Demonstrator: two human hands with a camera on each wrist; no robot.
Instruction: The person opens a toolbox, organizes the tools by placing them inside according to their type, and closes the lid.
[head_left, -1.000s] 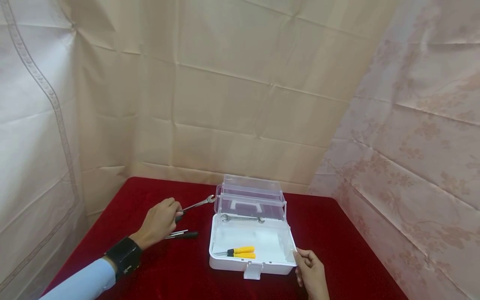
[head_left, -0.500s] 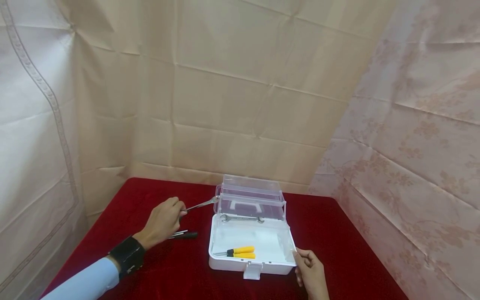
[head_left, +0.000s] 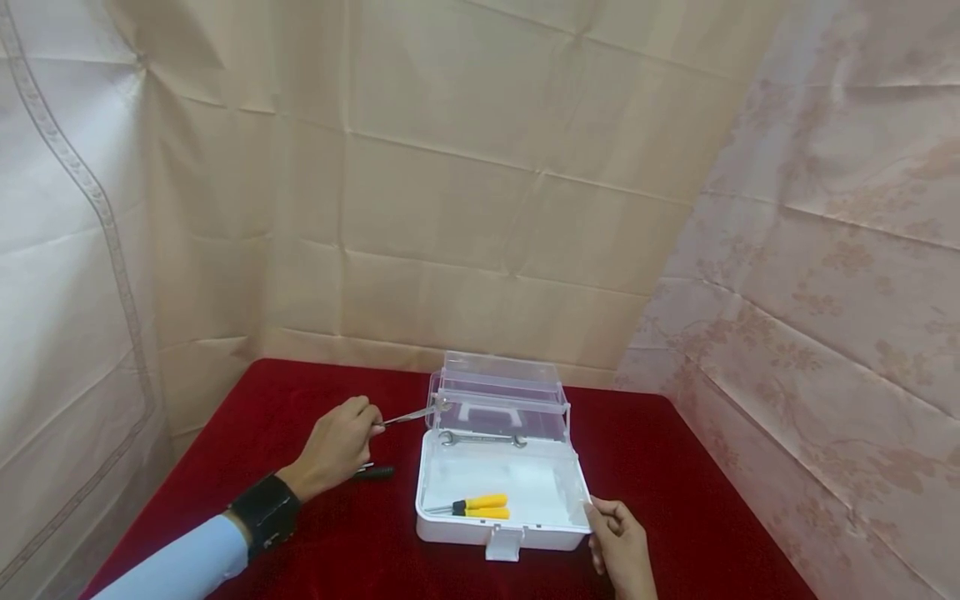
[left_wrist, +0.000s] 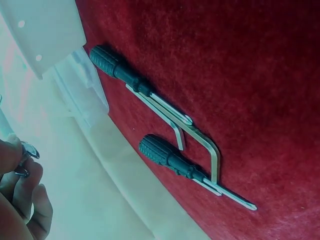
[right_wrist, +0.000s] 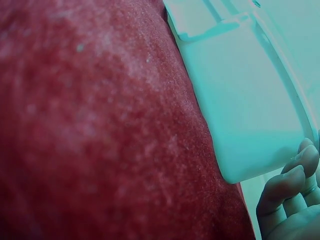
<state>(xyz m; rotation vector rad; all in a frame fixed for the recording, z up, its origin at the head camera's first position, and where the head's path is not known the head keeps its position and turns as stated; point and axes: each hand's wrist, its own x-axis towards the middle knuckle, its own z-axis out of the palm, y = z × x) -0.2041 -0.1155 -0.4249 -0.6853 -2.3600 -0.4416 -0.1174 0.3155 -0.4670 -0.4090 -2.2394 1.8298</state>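
Note:
My left hand (head_left: 335, 446) pinches one end of a metal wrench (head_left: 408, 415). The far end of that wrench points right, toward the raised clear lid of a white toolbox (head_left: 540, 533). In the left wrist view the wrench's held end (left_wrist: 30, 150) shows between thumb and fingers. My right hand (head_left: 624, 546) grips the toolbox's front right corner, its fingers (right_wrist: 287, 182) at the box wall in the right wrist view. Inside the toolbox, a second wrench (head_left: 483, 439) lies along the back, and two yellow-handled screwdrivers (head_left: 486, 502) lie at the front left.
Two black-handled screwdrivers (left_wrist: 162, 155) lie with bent hex keys (left_wrist: 212, 150) on the red cloth (left_wrist: 260, 90), left of the toolbox. The clear lid (head_left: 502, 383) stands open at the back, its white latch (head_left: 504, 543) hanging in front. Cloth curtains (head_left: 480, 208) enclose the table.
My left hand has moved a little to the right, bringing the wrench's far end in front of the clear lid. My right hand stays at the toolbox corner.

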